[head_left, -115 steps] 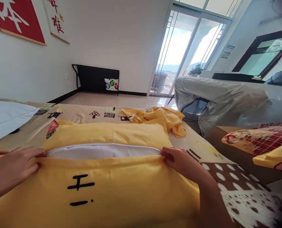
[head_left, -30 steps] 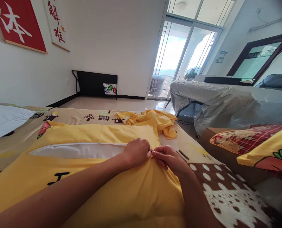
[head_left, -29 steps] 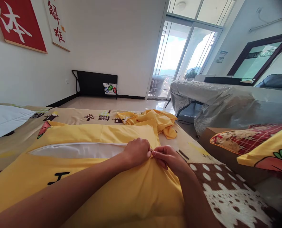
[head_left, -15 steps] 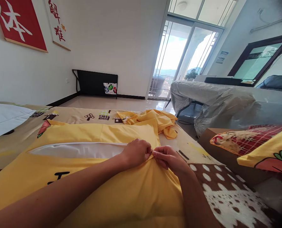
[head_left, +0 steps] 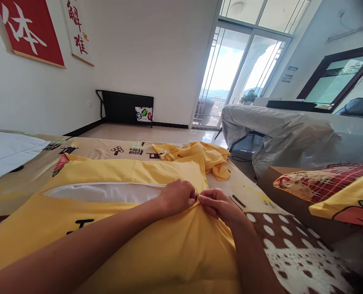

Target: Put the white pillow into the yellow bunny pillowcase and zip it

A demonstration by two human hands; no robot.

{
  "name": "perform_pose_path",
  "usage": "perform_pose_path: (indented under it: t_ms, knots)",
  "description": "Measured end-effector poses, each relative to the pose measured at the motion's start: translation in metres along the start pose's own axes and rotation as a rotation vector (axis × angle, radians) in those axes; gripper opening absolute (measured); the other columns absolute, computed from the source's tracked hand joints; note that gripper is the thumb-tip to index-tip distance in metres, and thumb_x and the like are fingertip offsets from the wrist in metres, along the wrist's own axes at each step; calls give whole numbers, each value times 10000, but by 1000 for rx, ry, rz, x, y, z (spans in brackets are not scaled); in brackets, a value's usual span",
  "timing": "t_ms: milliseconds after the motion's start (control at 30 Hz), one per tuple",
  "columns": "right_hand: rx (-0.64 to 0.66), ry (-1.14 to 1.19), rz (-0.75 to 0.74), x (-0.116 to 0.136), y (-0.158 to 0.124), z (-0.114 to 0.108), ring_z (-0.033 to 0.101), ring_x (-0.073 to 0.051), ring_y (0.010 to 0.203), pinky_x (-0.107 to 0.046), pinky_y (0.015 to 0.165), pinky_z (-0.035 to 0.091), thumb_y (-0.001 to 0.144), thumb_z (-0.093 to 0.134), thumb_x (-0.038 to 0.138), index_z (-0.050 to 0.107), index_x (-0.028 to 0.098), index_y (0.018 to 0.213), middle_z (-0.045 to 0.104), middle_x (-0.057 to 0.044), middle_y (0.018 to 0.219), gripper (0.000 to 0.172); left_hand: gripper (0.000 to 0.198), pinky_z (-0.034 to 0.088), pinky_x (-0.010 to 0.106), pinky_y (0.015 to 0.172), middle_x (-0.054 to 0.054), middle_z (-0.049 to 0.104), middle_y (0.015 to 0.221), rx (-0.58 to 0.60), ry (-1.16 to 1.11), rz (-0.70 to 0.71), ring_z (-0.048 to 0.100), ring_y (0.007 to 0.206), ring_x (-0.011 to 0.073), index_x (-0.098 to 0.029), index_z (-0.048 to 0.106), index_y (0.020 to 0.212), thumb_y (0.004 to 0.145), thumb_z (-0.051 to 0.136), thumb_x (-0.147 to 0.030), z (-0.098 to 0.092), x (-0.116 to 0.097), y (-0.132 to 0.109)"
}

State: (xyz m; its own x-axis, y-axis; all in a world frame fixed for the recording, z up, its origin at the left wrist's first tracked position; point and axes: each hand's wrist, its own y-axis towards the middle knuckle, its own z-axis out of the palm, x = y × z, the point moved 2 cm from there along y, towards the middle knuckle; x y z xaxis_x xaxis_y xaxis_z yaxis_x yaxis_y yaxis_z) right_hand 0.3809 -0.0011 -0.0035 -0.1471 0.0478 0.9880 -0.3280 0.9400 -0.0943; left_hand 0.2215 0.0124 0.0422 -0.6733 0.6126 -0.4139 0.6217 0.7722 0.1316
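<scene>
A yellow pillowcase [head_left: 157, 245] lies in front of me, with a long zipper opening across its upper part. White pillow fabric [head_left: 105, 192] shows through the gap. At the right end of this opening, my left hand [head_left: 178, 197] is closed in a pinch on the pillowcase's zipper edge. My right hand [head_left: 220, 206] pinches the same edge just to the right, its fingertips almost touching the left ones. The zipper pull, if it is there, is hidden by the fingers. A carrot print marks the pillowcase's far left corner.
A crumpled yellow cloth [head_left: 204, 157] lies beyond the pillowcase on the patterned bedspread [head_left: 98, 147]. At left is a white pillow [head_left: 10, 153]. On the right, a cardboard box [head_left: 268, 179] has red plaid and yellow carrot-print fabric [head_left: 346, 202] over it. Plastic-covered furniture [head_left: 291, 126] stands behind.
The whole view has shifted slightly, so things sit a little further right. Both hands keep their pinch at the same end of the opening.
</scene>
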Motion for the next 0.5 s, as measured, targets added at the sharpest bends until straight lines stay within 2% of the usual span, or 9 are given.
perform_pose_path:
  t_ms: [500]
  knots:
    - [7, 10, -5, -1, 0, -2, 261, -24, 336, -214, 376, 112, 672, 692, 550, 532, 155, 601, 404, 76, 371, 433, 231, 484, 308, 686, 65, 720, 803, -16, 57, -64, 645, 751, 219, -197, 723, 776, 739, 498, -236, 3, -4, 2]
